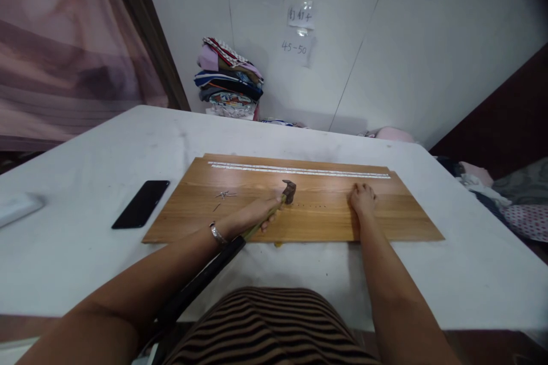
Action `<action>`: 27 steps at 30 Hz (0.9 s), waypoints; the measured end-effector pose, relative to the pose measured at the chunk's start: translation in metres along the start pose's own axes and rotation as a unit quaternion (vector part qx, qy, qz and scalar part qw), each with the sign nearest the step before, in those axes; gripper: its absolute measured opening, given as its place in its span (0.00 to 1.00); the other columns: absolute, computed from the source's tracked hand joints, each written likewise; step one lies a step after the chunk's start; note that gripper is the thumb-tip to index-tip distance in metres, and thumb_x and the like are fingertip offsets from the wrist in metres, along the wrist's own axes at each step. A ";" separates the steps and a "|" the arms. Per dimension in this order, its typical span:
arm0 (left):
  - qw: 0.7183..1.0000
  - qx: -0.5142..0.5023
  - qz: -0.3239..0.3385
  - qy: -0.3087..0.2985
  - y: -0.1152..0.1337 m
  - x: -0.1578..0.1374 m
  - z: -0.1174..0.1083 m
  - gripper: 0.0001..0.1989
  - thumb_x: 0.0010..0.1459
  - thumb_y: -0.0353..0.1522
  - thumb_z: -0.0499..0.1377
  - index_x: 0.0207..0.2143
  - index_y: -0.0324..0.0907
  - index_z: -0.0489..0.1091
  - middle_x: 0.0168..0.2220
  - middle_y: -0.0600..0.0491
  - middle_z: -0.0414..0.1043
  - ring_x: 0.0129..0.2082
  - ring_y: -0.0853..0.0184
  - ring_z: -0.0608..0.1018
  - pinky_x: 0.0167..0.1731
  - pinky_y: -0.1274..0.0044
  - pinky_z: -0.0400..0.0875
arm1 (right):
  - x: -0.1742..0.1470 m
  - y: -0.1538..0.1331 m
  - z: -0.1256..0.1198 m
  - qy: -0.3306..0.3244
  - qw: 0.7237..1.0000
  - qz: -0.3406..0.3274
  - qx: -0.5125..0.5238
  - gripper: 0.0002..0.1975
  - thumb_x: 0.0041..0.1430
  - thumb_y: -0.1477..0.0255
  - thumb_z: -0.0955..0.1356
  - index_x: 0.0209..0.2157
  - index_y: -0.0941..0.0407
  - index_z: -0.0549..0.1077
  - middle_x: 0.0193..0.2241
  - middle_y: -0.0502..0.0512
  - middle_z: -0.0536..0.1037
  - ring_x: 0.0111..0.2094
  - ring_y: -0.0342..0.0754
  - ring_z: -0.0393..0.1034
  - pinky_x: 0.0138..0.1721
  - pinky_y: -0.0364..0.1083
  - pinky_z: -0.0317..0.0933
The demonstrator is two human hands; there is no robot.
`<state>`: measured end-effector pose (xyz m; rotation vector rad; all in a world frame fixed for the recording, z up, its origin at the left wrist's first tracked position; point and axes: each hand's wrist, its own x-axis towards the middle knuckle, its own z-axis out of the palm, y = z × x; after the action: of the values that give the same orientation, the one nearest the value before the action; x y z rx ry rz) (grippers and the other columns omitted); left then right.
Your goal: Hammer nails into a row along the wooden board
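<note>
My left hand (261,212) is wrapped round the shaft of a claw hammer (289,191), close to its metal head. The hammer's long dark grip runs back under my forearm. Below the hammer head lies a wooden board (252,234), and a short row of nails (317,206) stands in it just to the right. On the board's right part rests my right hand (363,199), its fingers slightly bent and apart, with nothing visible in them. A small pile of loose nails (225,194) lies on the board left of the hammer.
Two white strips with markings (299,171) run along the board's far side. A black phone (141,204) lies on the white table (107,154), left of the board. Folded clothes (229,80) are stacked behind the table, and paper notes (296,48) hang on the wall.
</note>
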<state>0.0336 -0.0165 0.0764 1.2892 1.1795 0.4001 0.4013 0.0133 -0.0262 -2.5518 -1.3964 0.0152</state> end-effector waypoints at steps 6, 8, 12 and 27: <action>1.000 0.005 -0.010 0.001 -0.004 0.004 -0.001 0.22 0.69 0.51 0.51 0.37 0.41 0.67 0.25 0.57 0.63 0.19 0.73 0.62 0.20 0.78 0.57 | 0.000 0.000 0.000 -0.003 1.000 0.001 -0.003 0.25 0.72 0.71 0.54 0.59 0.53 0.75 0.62 0.64 0.70 0.65 0.57 0.60 0.63 0.58 0.54; 1.000 0.006 -0.010 -0.008 -0.005 0.006 -0.002 0.22 0.69 0.51 0.50 0.37 0.42 0.67 0.25 0.57 0.63 0.19 0.73 0.62 0.20 0.78 0.57 | 0.000 0.001 0.000 -0.007 1.000 0.003 -0.009 0.25 0.72 0.71 0.54 0.59 0.53 0.75 0.63 0.63 0.70 0.65 0.56 0.60 0.63 0.57 0.54; 1.000 -0.003 0.000 -0.014 -0.009 0.008 -0.003 0.24 0.66 0.54 0.52 0.40 0.41 0.69 0.26 0.57 0.63 0.20 0.73 0.63 0.20 0.78 0.57 | 0.000 0.000 -0.001 -0.009 1.000 0.001 -0.011 0.25 0.72 0.71 0.54 0.60 0.54 0.75 0.62 0.64 0.71 0.65 0.57 0.61 0.64 0.58 0.54; 0.999 -0.013 0.022 -0.021 -0.009 0.006 -0.002 0.25 0.66 0.54 0.54 0.39 0.41 0.68 0.26 0.56 0.64 0.21 0.72 0.63 0.20 0.77 0.57 | -0.001 -0.001 -0.003 -0.002 1.000 0.003 0.009 0.25 0.71 0.71 0.55 0.58 0.53 0.76 0.60 0.65 0.72 0.64 0.58 0.61 0.63 0.59 0.54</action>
<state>0.0308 -0.0135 0.0660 1.2963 1.1082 0.4167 0.4000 0.0124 -0.0233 -2.5428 -1.3826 0.0335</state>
